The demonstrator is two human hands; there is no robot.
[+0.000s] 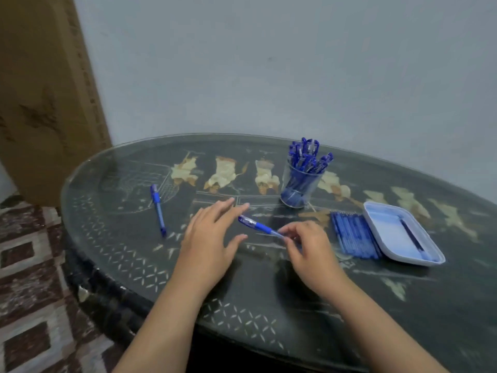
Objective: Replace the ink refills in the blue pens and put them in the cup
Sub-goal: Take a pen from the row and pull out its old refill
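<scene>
The person's right hand (309,246) pinches the tip end of a blue pen (258,226) between curled fingers and thumb, around the middle of the tabletop (121,251), a little toward the near edge. The pen slants up and away to the left, its capped end raised just off the glass. The left hand (212,238) is spread flat beside it, fingers straight and holding nothing. Its forefinger reaches over the capped end and its thumb lies below the barrel. I cannot tell whether it touches the pen.

A second blue pen (158,208) lies alone on the glass toward the left edge, well apart from both hands. The clear cup (300,187) stands upright toward the far edge, beyond the right hand, crowded with blue pens (306,154) whose caps stick out above its rim.

Toward the right edge, a row of blue refills (352,235) lies side by side, pressed against the left rim of a white tray (387,224). One dark refill (410,234) lies inside that tray. A tall cardboard box (40,103) leans by the wall past the far left edge.
</scene>
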